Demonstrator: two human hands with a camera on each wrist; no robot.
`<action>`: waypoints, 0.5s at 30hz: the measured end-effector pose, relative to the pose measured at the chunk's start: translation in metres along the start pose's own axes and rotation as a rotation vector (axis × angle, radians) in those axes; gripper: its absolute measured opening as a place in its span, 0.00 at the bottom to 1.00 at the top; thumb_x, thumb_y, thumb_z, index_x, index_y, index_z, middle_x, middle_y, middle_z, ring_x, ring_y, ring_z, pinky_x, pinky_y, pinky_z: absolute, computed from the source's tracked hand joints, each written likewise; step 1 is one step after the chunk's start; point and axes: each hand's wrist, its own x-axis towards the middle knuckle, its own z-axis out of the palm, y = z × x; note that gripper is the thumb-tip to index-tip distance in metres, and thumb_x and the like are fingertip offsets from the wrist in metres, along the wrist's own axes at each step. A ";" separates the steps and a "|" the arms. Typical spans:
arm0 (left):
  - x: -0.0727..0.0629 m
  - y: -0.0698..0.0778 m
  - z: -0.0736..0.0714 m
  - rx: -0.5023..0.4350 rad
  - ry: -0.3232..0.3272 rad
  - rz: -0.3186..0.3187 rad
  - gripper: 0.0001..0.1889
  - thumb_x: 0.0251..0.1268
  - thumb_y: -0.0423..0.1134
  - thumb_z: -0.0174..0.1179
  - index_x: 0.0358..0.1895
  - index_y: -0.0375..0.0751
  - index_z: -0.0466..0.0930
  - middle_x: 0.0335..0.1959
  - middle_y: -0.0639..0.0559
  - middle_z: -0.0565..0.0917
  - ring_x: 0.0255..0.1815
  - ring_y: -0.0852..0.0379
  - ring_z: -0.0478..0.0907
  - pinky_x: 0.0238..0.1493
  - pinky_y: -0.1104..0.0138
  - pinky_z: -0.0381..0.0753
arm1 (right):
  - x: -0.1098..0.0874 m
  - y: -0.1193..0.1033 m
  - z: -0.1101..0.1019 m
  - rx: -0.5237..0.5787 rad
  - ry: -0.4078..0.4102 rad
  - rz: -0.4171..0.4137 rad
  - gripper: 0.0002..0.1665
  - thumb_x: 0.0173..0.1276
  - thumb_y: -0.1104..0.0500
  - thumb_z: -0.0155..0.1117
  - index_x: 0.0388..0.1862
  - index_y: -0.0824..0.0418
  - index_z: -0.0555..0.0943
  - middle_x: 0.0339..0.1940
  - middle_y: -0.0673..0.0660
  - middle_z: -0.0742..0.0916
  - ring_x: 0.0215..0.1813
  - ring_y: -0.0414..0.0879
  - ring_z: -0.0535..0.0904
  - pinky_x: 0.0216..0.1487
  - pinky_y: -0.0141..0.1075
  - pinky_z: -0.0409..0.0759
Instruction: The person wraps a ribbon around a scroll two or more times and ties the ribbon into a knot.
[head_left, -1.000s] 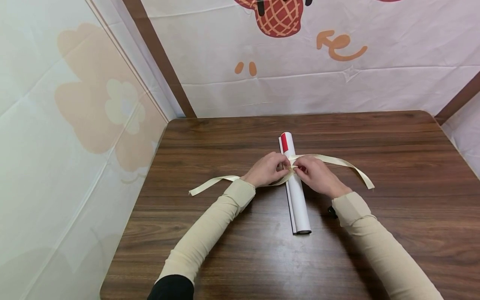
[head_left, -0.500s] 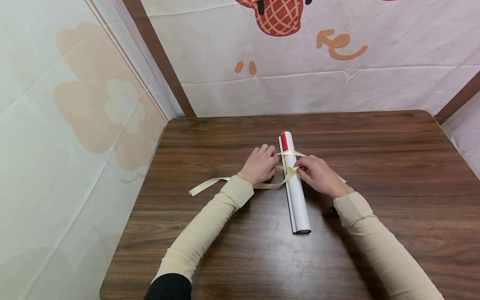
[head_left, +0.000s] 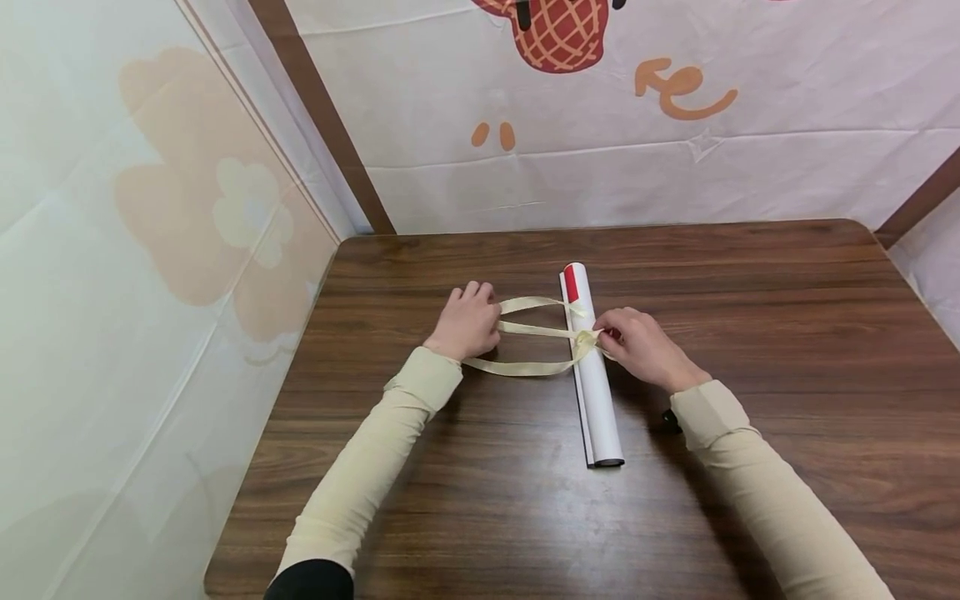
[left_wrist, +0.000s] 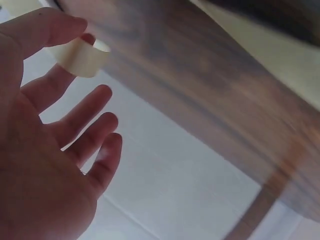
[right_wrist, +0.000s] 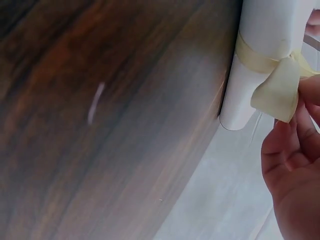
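A white paper roll (head_left: 597, 408) with a red patch near its far end lies lengthwise on the wooden table. Cream ribbon (head_left: 534, 330) is tied round its middle, and strands stretch leftward from it. My left hand (head_left: 467, 322), left of the roll, pinches ribbon between thumb and index finger; in the left wrist view the ribbon (left_wrist: 86, 61) curls there while the other fingers are spread. At the knot, my right hand (head_left: 641, 346) pinches a ribbon loop (right_wrist: 276, 95) against the roll's right side. Part of the ribbon is hidden behind the left hand.
Brown wood-grain table (head_left: 420, 517) spreads around the roll. A white printed cloth (head_left: 420, 100) hangs behind it, and another cloth (head_left: 90, 333) with a pale flower borders the left side. A small black object (head_left: 671, 421) sits at the right cuff.
My left hand has left the knot and moved leftward, drawing ribbon across the roll. The strand that lay out to the right has been pulled in. The right hand stays at the knot.
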 end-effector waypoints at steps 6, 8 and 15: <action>-0.020 -0.025 -0.009 -0.038 0.011 -0.064 0.07 0.59 0.38 0.55 0.33 0.41 0.82 0.53 0.45 0.76 0.57 0.44 0.68 0.56 0.50 0.67 | 0.000 0.000 -0.002 0.005 -0.032 0.039 0.05 0.63 0.68 0.60 0.37 0.63 0.82 0.33 0.56 0.86 0.37 0.49 0.78 0.39 0.42 0.76; -0.027 -0.031 -0.013 -0.047 0.007 -0.071 0.08 0.60 0.39 0.55 0.32 0.41 0.82 0.53 0.44 0.76 0.57 0.43 0.68 0.56 0.50 0.66 | 0.000 0.001 -0.002 0.009 -0.042 0.049 0.05 0.64 0.68 0.60 0.37 0.63 0.82 0.33 0.57 0.86 0.37 0.49 0.78 0.39 0.42 0.76; -0.051 -0.036 -0.028 -0.159 -0.147 -0.077 0.08 0.59 0.39 0.58 0.23 0.44 0.79 0.32 0.51 0.78 0.39 0.49 0.73 0.56 0.48 0.62 | 0.002 0.001 -0.002 0.016 -0.052 0.052 0.05 0.64 0.67 0.60 0.37 0.63 0.82 0.33 0.56 0.86 0.37 0.49 0.77 0.39 0.42 0.76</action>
